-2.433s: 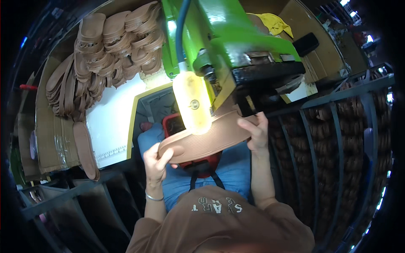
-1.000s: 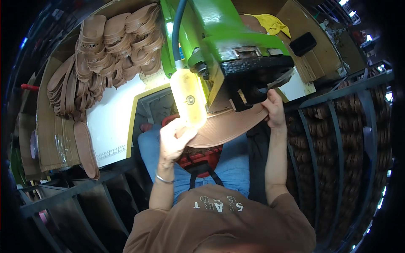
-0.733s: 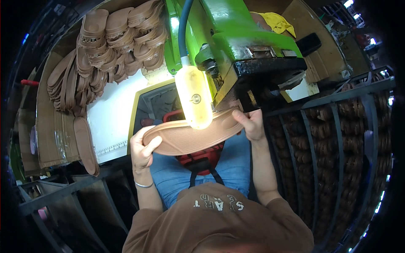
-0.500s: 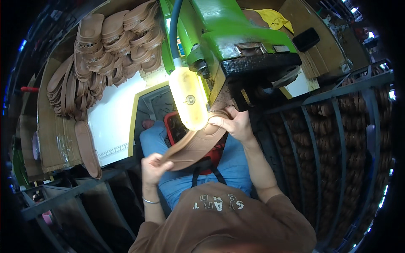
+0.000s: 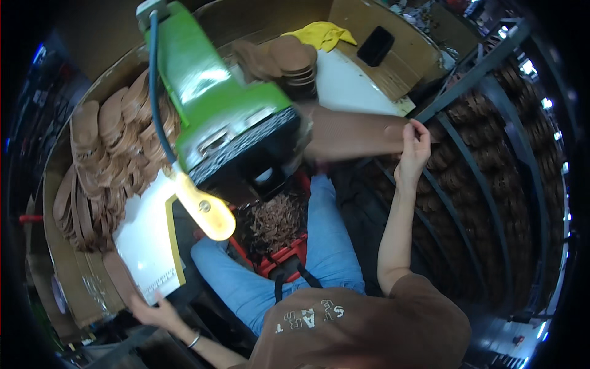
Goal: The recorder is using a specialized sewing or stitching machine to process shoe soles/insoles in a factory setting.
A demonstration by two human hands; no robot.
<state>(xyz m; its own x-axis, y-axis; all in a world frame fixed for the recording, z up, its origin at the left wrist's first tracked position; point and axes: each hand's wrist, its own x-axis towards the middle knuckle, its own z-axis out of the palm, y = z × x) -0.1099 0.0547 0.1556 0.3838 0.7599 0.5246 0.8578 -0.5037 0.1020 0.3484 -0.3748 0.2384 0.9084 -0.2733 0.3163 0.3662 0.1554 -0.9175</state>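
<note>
Cramped workshop corner, dim, walled with cardboard and crowded on every side of a green machine (image 5: pixel 209 117) at upper centre. Left of the machine, heaps of brown soles (image 5: pixel 104 154) fanned along the cardboard wall; below-left of it, a white board (image 5: pixel 144 243) with a yellow edge and a glowing lamp (image 5: pixel 206 212) hung from the machine's underside. Far below-left of the machine, at the board's lower corner, the left hand (image 5: pixel 157 310), fingers spread, touching the board's edge just beside a loose brown piece (image 5: pixel 120 280); no telling whether anything is gripped there. Directly beneath the machine, a red crate (image 5: pixel 276 227) of brown shavings between blue-trousered knees. Behind the machine, a short stack of soles (image 5: pixel 289 61), a yellow cloth (image 5: pixel 322 34) and a cardboard box (image 5: pixel 393 55). Right of the machine, a flat brown sole (image 5: pixel 350 132), blurred, one end near the machine's front, the other pinched in the right hand (image 5: pixel 415 147), arm stretched up and out. Farther right, a dark metal rack (image 5: pixel 491 154) packed with rows of brown soles. Judged as the hand-off step: one sole clear of the machine and held toward the rack, the other hand down by the fresh stock. Next call, probably: a free slot on the rack for the held sole and a firm grip on the piece at lower left.
</note>
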